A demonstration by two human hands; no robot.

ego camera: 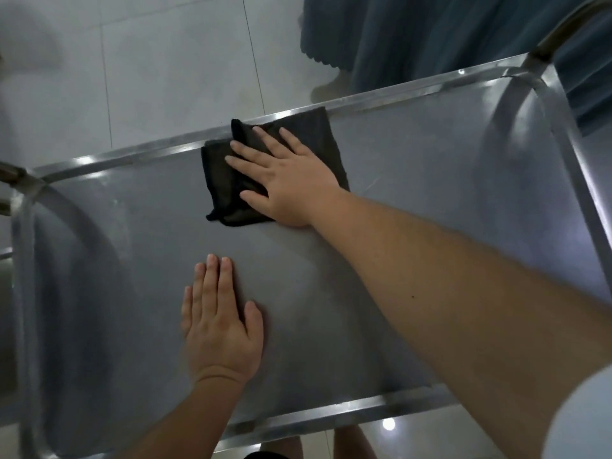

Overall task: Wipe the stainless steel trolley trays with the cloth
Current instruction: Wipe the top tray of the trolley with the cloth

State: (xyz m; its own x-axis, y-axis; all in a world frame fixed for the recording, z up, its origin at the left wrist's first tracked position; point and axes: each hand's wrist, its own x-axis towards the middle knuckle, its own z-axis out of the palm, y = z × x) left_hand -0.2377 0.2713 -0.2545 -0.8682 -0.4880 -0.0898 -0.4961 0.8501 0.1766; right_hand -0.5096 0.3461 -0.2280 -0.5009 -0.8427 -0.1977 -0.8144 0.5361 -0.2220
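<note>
- On the tray, far edge: dark cloth is pressed flat by the right hand, fingers spread.
- Left hand is laid flat, fingers straight, on bare steel nearer.

The right grip lies flat on the cloth, which sits on the trolley tray against its far rim, spilling out left of and beyond the fingers. The left grip rests flat on the bare tray nearer the person, apart from the cloth. Beyond the far rim, right of the right grip, hangs a curtain over the floor.
</note>
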